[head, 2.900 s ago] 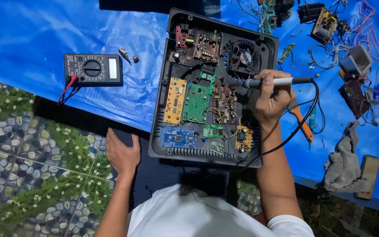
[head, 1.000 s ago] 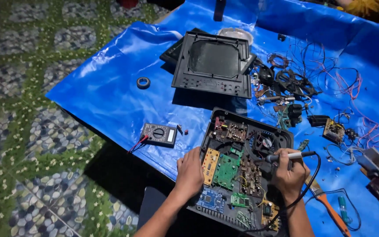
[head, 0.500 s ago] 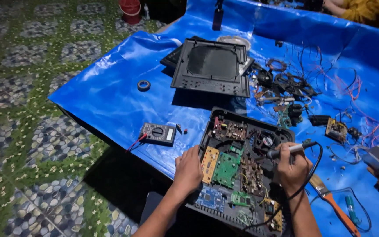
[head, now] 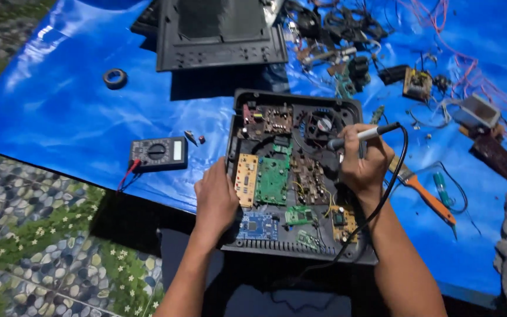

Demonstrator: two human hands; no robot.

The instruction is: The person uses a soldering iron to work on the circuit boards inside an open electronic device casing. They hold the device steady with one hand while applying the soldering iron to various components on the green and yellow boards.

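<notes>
Two hands on the open case: left hand flat, fingers together at its edge; right hand fingers wrapped around a soldering iron.

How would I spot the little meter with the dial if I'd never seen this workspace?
Start at the blue tarp and find the open black case full of circuit boards that the left hand rests on. Just left of that hand lies the multimeter. It is a flat dark box with a round dial, a small pale screen and a red lead trailing from it.
</notes>
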